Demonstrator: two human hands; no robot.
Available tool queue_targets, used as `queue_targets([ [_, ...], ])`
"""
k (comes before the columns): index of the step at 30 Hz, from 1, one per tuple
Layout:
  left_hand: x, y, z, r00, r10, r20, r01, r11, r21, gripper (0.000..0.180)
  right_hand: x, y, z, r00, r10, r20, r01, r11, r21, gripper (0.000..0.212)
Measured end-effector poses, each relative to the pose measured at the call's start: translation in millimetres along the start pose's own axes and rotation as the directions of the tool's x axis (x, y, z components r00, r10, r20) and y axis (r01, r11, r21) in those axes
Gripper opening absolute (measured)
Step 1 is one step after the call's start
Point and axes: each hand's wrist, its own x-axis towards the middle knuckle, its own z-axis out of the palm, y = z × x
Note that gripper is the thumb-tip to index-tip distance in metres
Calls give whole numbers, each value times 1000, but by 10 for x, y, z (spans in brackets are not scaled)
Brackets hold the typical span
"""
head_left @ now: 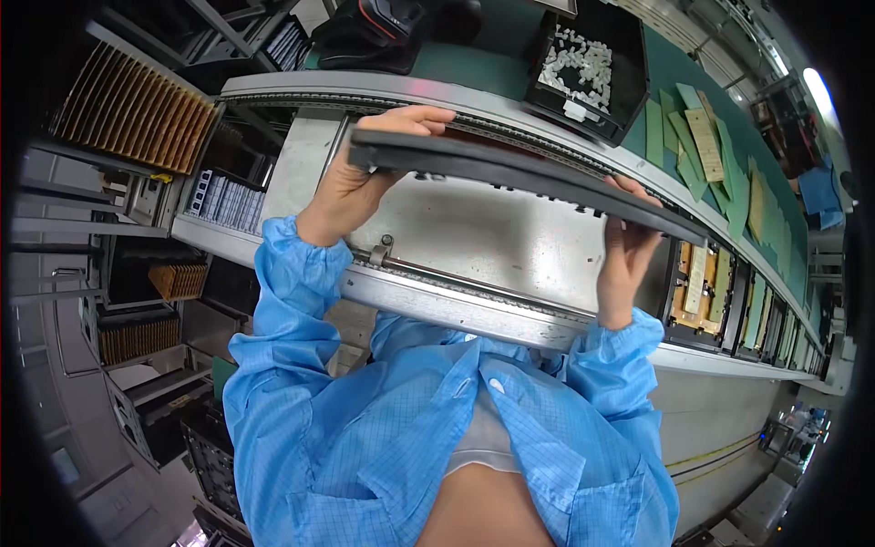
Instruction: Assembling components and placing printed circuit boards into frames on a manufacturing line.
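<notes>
Both hands are up in front of me, holding a long flat black carrier (519,175) that shows almost edge-on. Small black clip-like bits stick out along its lower side; its upper face is mostly hidden. My left hand (351,187) grips the left end, fingers over the far side. At the right part, my right hand (631,251) is closed on it, thumb below and fingers behind. The carrier is tilted, its right end lower in the picture, and hangs above the bare metal plate (474,228) between two conveyor rails.
A near rail (456,296) crosses before my body; a chain rail (283,91) runs beyond. Behind stand a black bin (631,55) of small white parts and a black-and-red device (383,27). Green strips (720,164) and a loaded carrier (700,283) lie right, racked brown boards (128,105) left.
</notes>
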Motion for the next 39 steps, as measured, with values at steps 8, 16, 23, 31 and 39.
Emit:
queue_targets([
  [8,76,474,156,711,-692,-127,584,681,-442,57,226,-356,-228,827,532,182,-515,846,-136,40],
  [16,-251,-164,80,392,-919,-48,776,359,-519,49,-83,403,-152,666,737,116,-670,659,-341,39],
  [23,-193,-590,13,409,-912,23,786,339,-516,46,19,737,-131,690,723,46,-630,630,-455,44],
  [31,-585,-673,-327,483,-873,69,800,407,-440,38,33,670,106,771,626,117,-546,744,-386,52],
  [39,71,1161,-1554,840,368,-398,480,-164,862,49,-129,1236,-33,686,694,219,-637,718,-279,72],
])
